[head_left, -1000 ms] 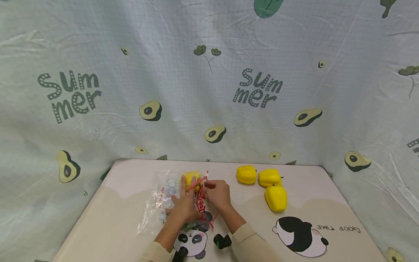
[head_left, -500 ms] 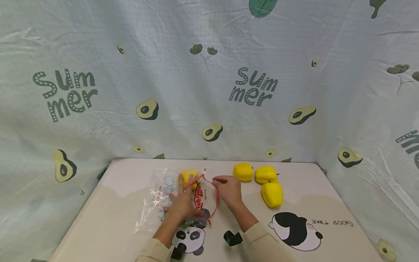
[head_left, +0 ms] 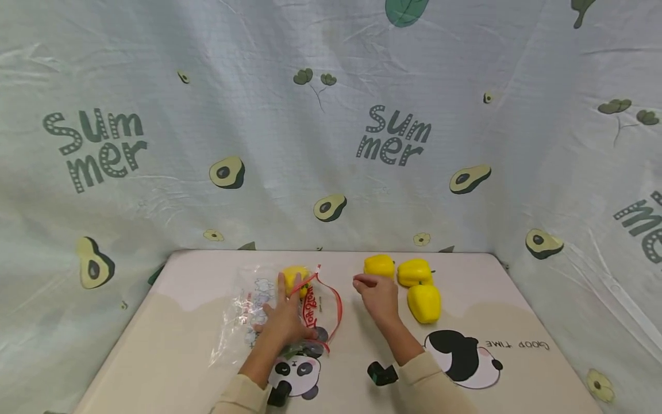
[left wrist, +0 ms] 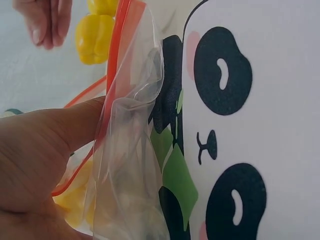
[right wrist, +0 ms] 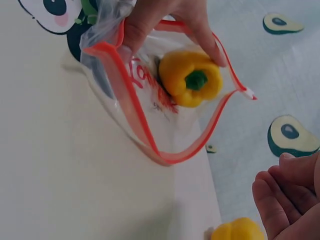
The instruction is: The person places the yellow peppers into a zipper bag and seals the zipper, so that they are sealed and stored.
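A clear zip bag (head_left: 248, 313) with a red-edged mouth lies on the table, its mouth gaping towards the right. Inside it is a yellow bell pepper (right wrist: 187, 77) with a green stem. My left hand (head_left: 284, 319) rests at the mouth with fingers spread, the thumb against the red edge in the left wrist view. My right hand (head_left: 380, 299) is in the air right of the bag, fingers loosely bent and nothing visible in them. Just beyond it sits another yellow pepper (head_left: 379, 264), partly covered by the hand in the head view.
Two more yellow peppers, one at the back (head_left: 415, 272) and one nearer (head_left: 424, 303), stand close together to the right. The pale table (head_left: 170, 345) bears printed panda and dog drawings. A patterned curtain (head_left: 279, 144) hangs behind it.
My right hand has left the bag's red edge and moved right, towards the loose peppers. The bag's mouth has widened. My left hand stays at the bag.
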Available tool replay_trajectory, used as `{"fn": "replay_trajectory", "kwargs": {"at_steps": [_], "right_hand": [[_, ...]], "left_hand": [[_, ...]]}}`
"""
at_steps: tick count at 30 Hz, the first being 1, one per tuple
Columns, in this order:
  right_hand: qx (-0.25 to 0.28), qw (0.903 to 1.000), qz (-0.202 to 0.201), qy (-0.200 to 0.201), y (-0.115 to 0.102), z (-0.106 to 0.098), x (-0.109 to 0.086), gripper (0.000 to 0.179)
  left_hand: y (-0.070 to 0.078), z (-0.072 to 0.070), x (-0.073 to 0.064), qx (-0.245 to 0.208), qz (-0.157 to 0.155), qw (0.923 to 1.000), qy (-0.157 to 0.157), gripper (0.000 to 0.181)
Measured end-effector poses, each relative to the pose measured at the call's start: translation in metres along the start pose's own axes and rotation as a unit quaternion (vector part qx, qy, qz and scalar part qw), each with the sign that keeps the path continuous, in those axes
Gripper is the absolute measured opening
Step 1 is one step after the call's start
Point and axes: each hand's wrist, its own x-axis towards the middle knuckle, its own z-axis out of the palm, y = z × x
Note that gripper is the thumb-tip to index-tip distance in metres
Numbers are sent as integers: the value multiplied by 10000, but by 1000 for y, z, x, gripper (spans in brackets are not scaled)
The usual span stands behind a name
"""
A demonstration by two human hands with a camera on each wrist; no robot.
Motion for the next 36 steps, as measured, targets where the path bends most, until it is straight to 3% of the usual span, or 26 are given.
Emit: {"fn": "replay_trajectory", "kwargs": {"at_steps": [22, 29, 36], "right_hand": [[19, 9951, 497, 856, 28, -54, 10, 28], [593, 9888, 603, 1232, 27, -72, 9, 32], [734, 9840, 738, 1447, 29, -89, 6, 35]], "left_hand": [[4, 0, 3, 15, 27, 10000, -29, 135], [3, 1, 5, 57, -32, 9999, -97, 135], [3, -1, 4, 70, -18, 9999, -117, 135]]}}
